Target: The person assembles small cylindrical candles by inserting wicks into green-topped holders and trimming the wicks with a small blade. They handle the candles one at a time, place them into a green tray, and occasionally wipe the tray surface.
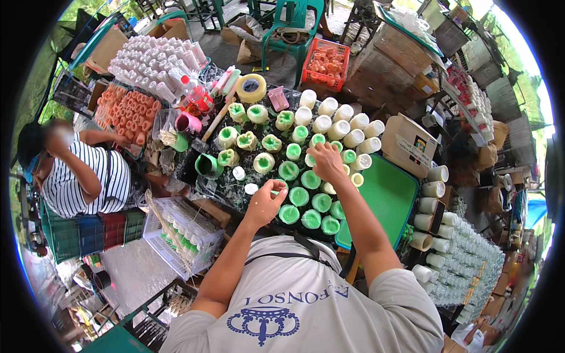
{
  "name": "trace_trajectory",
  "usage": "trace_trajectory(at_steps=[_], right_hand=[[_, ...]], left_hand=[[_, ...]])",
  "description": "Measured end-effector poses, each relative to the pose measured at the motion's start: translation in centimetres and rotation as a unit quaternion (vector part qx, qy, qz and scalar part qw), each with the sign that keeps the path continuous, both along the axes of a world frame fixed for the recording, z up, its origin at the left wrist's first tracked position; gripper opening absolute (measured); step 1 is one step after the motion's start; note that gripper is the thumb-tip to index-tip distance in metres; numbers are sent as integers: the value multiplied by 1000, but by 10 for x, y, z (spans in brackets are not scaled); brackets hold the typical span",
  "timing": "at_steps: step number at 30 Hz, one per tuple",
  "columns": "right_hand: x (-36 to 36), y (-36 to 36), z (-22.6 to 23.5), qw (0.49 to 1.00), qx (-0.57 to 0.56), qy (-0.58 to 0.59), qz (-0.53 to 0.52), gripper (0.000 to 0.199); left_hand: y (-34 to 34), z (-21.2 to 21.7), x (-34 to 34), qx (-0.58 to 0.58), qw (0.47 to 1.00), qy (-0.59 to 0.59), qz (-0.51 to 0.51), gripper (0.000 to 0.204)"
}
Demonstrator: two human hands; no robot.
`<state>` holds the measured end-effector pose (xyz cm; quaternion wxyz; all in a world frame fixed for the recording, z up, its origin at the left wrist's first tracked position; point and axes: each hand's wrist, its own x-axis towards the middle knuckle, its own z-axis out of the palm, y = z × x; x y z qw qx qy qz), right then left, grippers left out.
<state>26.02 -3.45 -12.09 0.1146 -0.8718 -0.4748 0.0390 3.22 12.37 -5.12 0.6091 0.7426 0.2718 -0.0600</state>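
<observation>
My right hand (327, 162) reaches down among slim white cylinders with green tops, its fingers bent together over one green-topped cylinder (316, 140). Whatever its fingertips hold is hidden beneath them. Nearer to me, my left hand (268, 203) hovers beside round cups filled with green (298, 196), thumb and fingers curled together; anything pinched there is too small to name. Plain white cylinders (339, 129) stand in rows past my right hand. Left of these are pale pieces with wavy rims and green centres (246, 140). Two small white lumps (238, 173) lie near my left hand.
A green jug (208, 166) stands at the table's left, with a tape roll (251, 88) and pink plastic piece (278, 99) farther back. A green tray (382, 200) lies right, beside many glasses (465, 259). Another person (88, 170) sits left; a white crate (182, 235) is nearby.
</observation>
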Motion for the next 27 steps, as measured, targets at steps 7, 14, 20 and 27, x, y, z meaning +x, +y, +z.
trace_trajectory(at_steps=[7, 14, 20, 27], right_hand=[[-53, -17, 112, 924, 239, 274, -122, 66], [-88, -14, 124, 853, 374, 334, -147, 61], [-105, 5, 116, 745, 471, 436, -181, 50], [-114, 3, 112, 739, 487, 434, -171, 53]], left_hand=[[-1, -9, 49, -151, 987, -58, 0, 69], [-26, 13, 75, -438, 896, -72, 5, 75], [-50, 16, 73, -447, 878, -166, 38, 58], [-52, 18, 65, -440, 876, -184, 66, 48]])
